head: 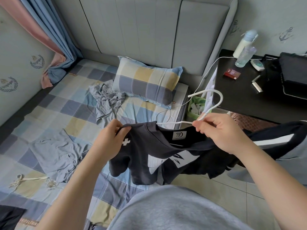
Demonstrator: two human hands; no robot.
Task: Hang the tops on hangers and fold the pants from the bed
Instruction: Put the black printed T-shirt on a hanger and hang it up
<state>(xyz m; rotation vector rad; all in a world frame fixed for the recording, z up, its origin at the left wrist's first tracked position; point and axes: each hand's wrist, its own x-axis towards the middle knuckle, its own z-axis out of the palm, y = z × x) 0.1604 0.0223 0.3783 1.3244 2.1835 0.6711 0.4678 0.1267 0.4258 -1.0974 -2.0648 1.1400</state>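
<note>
My grey top (174,211) fills the bottom of the view, and both bare forearms reach out from it over the edge of the bed.

My left hand (112,138) grips the black T-shirt (149,146) at its left shoulder, thumb and fingers curled round a fold of cloth beside the collar. My right hand (221,131) pinches the white hanger (203,92) at the twisted neck just under its hook. The shirt hangs between the two hands, collar uppermost, its label facing me and its white print lower down.

The hanger's long axis runs left to right across me. Its left arm reaches from my right fingers into the neck opening, and the tip is hidden inside the cloth. The hook rises up and away from my right hand, curling over with its open end pointing left.

Past my right wrist lies dark cloth with a white stripe (274,140); I cannot tell whether it belongs to the same shirt.

On the checked sheet (54,112), left of my left arm, grey-blue pants (54,155) lie fairly flat, their drawstrings (31,179) nearer me. Farther up, a crumpled grey garment (106,98) touches the checked pillow (146,82) by the padded headboard (149,30). To the right stands a black nightstand (240,93) with two bottles (245,55).
</note>
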